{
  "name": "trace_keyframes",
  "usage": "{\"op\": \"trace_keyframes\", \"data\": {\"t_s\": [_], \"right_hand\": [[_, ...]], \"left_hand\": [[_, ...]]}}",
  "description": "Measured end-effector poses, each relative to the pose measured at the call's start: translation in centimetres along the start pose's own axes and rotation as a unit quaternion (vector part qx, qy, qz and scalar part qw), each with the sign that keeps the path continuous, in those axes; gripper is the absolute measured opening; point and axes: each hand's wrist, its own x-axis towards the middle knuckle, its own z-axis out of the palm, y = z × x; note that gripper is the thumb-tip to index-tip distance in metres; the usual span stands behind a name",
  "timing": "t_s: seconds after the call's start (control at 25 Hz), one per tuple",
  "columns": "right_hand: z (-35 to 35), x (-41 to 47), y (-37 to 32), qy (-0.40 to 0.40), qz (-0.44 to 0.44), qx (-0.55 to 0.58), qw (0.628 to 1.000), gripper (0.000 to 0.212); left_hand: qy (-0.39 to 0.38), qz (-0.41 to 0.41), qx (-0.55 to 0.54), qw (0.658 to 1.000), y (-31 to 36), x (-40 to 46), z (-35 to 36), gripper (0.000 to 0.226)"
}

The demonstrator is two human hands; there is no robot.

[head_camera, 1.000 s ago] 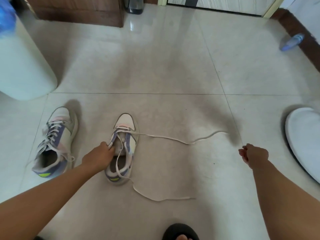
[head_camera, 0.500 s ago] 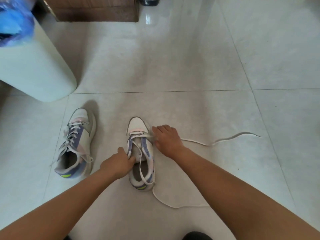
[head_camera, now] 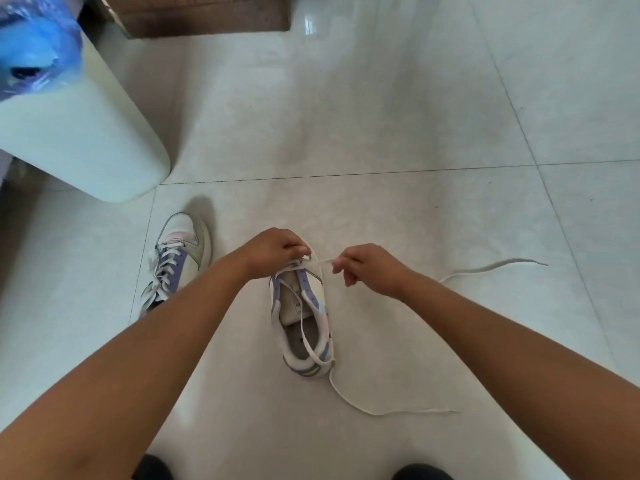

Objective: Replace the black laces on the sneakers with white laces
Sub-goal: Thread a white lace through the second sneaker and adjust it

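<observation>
A white and purple sneaker (head_camera: pixel 313 327) stands on the tiled floor in the middle, partly laced with a white lace (head_camera: pixel 381 412). My left hand (head_camera: pixel 273 252) grips the sneaker's front by the lowest eyelets, hiding the toe. My right hand (head_camera: pixel 372 268) pinches the white lace just right of the sneaker and holds it taut between both hands. One free lace end trails right across the floor, the other curls behind the heel. A second sneaker (head_camera: pixel 175 261), fully laced in white, stands to the left. No black lace is in view.
A pale green bin (head_camera: pixel 86 140) lined with a blue bag (head_camera: pixel 31 50) stands at the upper left. A brown wooden furniture base (head_camera: pixel 207 15) is at the top. Dark footwear tips (head_camera: pixel 420 472) show at the bottom edge.
My left hand moved from the sneaker's collar up to its front. My right hand came in from the far right, took the lace beside the sneaker and lifted it taut.
</observation>
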Motion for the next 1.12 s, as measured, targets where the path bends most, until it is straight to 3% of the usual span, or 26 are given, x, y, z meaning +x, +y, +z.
{"op": "trace_keyframes", "data": {"t_s": [0.2, 0.32, 0.48, 0.64, 0.72, 0.8, 0.92, 1.04, 1.12], "right_hand": [[-0.7, -0.3, -1.0, -0.087, 0.07, 0.248, 0.962, 0.033], [-2.3, -0.5, -0.4, -0.076, 0.12, 0.282, 0.949, 0.034], [-5.7, -2.5, 2.7, -0.018, 0.172, 0.35, 0.921, 0.036], [-9.6, -5.7, 5.9, 0.111, 0.167, 0.515, 0.834, 0.046], [-11.1, -7.3, 6.7, 0.173, 0.157, 0.543, 0.806, 0.045], [-11.5, -7.8, 5.9, 0.144, 0.142, 0.501, 0.842, 0.042], [-10.1, -6.8, 2.3, 0.009, 0.116, 0.373, 0.921, 0.04], [-9.6, -6.3, -0.2, -0.037, 0.091, 0.281, 0.955, 0.027], [-9.8, -6.7, -0.1, -0.024, 0.082, 0.264, 0.961, 0.023]], "left_hand": [[-0.083, -0.013, -0.01, 0.996, 0.5, 0.8, 0.5, 0.029], [-0.076, -0.036, -0.035, 0.996, 0.1, 0.6, 0.4, 0.036], [-0.05, -0.059, -0.114, 0.991, -0.8, 0.4, 0.3, 0.035], [-0.072, -0.067, -0.119, 0.988, -1.4, -0.2, -0.5, 0.03], [-0.109, -0.066, -0.05, 0.991, -0.8, -0.3, -1.3, 0.033], [-0.096, -0.033, 0.004, 0.995, 2.0, 0.7, -1.4, 0.039], [-0.088, 0.058, -0.132, 0.986, 9.2, 1.8, -0.6, 0.043], [-0.149, 0.11, -0.184, 0.965, 12.8, 2.1, 0.1, 0.044], [-0.112, 0.103, -0.17, 0.974, 12.2, 2.1, -0.1, 0.038]]}}
